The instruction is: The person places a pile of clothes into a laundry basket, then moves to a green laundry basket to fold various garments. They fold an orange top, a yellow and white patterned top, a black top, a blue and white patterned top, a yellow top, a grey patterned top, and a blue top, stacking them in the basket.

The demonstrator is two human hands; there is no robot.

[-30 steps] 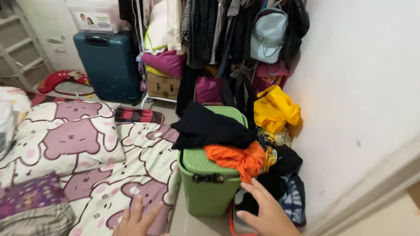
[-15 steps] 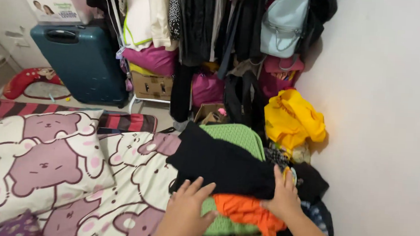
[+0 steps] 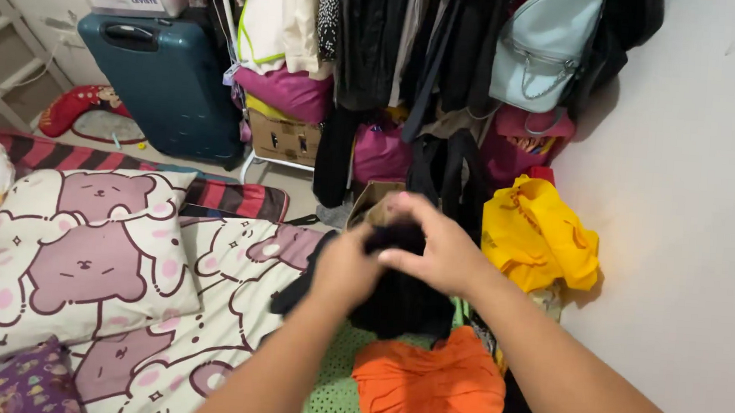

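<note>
- Left hand (image 3: 347, 270) and right hand (image 3: 433, 250): fingers of both closed on the bunched black fabric garment (image 3: 400, 299), lifted above the green perforated plastic hamper (image 3: 332, 402).
- Crumpled orange cloth (image 3: 432, 392): lying on the hamper lid, below the garment.
- Bear-print bed cover (image 3: 234, 266): left of the hamper.

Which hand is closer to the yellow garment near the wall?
Right. The right hand grips the black garment just left of the yellow garment; the left hand holds the same cloth, further left.

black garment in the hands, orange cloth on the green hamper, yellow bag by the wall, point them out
black garment (image 3: 399, 308), head view, hanging lower fold
orange cloth (image 3: 432, 392), head view, middle
yellow bag (image 3: 542, 236), head view, front
</note>
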